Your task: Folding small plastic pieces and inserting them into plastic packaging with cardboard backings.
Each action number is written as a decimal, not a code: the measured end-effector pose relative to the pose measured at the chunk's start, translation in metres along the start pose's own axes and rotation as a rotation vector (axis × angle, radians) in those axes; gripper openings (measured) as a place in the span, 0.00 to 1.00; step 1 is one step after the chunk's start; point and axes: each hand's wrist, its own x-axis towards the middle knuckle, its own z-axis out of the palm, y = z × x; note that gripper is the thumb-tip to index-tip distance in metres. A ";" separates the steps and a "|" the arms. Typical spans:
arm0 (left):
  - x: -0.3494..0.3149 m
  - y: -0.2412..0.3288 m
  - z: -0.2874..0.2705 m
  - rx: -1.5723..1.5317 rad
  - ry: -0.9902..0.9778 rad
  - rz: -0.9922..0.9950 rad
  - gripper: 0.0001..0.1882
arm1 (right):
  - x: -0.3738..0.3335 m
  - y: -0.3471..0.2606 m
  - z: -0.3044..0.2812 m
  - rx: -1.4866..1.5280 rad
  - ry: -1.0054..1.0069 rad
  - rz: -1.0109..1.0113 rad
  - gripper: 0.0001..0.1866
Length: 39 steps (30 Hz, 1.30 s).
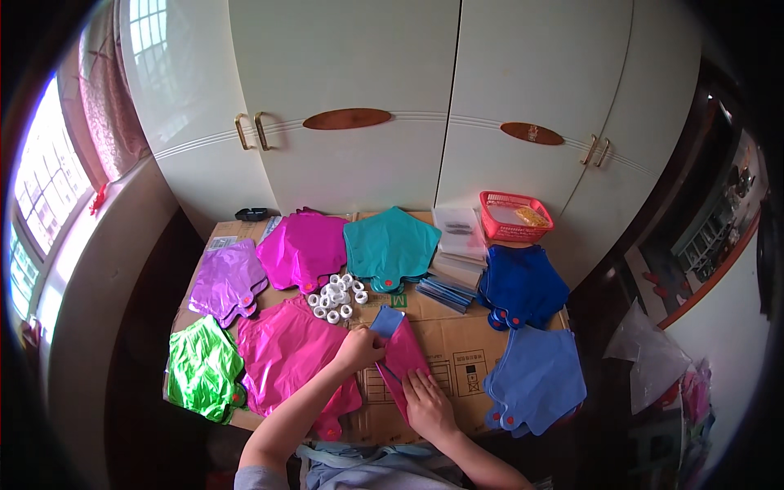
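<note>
A pink foil balloon [402,357], folded into a narrow strip, lies on the cardboard in front of me. At its far end a small blue card [387,319] sticks out. My left hand [360,349] pinches the strip's left edge just below the card. Flat on the lower part of the strip rests my right hand [429,402], fingers stretched out. Left of the strip spreads a stack of flat pink foil balloons [290,351], partly under my left forearm. Small white rolls [336,298] sit in a heap beyond my left hand.
Flat foil balloons lie in stacks: green [204,367], lilac [229,279], magenta [302,249], teal [392,245], dark blue [524,284] and light blue [539,380]. Blue cards [445,294] and clear bags [459,233] lie near a red basket [493,229]. Cabinet doors [351,171] stand behind.
</note>
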 end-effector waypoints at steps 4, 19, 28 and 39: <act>0.000 -0.003 0.002 0.030 0.038 0.069 0.12 | 0.000 0.000 0.000 0.006 0.004 0.002 0.19; 0.006 -0.007 0.005 0.068 -0.011 0.047 0.11 | -0.003 -0.005 -0.009 0.009 -0.028 -0.015 0.20; 0.007 -0.012 0.006 0.083 0.026 0.124 0.12 | -0.006 -0.002 -0.008 0.024 -0.015 0.002 0.20; 0.007 -0.009 0.006 0.073 0.020 0.086 0.11 | -0.007 -0.001 -0.005 0.047 0.006 -0.002 0.20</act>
